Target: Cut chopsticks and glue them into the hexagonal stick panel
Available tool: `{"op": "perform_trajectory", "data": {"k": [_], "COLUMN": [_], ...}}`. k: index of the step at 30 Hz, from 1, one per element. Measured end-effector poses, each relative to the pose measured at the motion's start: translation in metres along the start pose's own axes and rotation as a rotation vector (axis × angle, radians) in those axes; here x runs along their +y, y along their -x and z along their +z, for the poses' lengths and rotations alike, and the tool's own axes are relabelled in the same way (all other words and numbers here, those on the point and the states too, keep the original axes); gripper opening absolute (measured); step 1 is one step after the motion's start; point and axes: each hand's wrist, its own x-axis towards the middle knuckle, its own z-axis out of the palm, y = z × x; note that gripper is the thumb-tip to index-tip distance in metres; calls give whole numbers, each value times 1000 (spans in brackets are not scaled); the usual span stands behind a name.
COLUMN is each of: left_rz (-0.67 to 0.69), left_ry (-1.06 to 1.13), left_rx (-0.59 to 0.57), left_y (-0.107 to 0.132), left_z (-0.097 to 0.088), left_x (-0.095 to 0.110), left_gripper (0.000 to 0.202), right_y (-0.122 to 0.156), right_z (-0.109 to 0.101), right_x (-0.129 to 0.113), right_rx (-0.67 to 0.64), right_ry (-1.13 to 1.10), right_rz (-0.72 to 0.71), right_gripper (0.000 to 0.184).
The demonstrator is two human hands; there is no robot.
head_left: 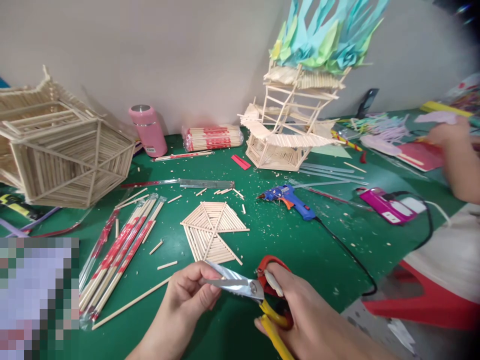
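Grips open scissors (253, 287) in right fingers (281, 278), extended left to narrowly pinched left fingers (204, 296); cannot tell the pinch's contents.

The right hand (303, 302) grips scissors (242, 286) with red and yellow handles, the blades parted right by the fingertips of the left hand (178, 307). Beyond them on the green counter (324, 265), a wedge-gapped panel of sticks (204, 227) lies between wrapped sticks (120, 250) and a blue glue gun (300, 206).
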Motion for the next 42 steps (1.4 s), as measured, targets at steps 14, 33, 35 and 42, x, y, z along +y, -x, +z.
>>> {"op": "perform_trajectory", "data": {"k": [14,33,35,42], "left_rz": [-68,-45,-43,0], "left_ry": [23,-44,-56,-22], "left_rx": [-91,-148,-128,-32], "left_y": [5,5,3,1], "left_z": [-3,-7,-7,-2], "left_x": [1,0,-1,0], "left_gripper": [22,21,22,23], "right_y": [3,5,4,-3], "right_z": [-10,0,0,-3], "right_x": [-10,2,2,2], "right_rx": [39,59,61,52], "right_ry": [142,161,163,23], "right_rz": [-44,-219,-197,-72], "right_gripper": [27,27,24,29]}}
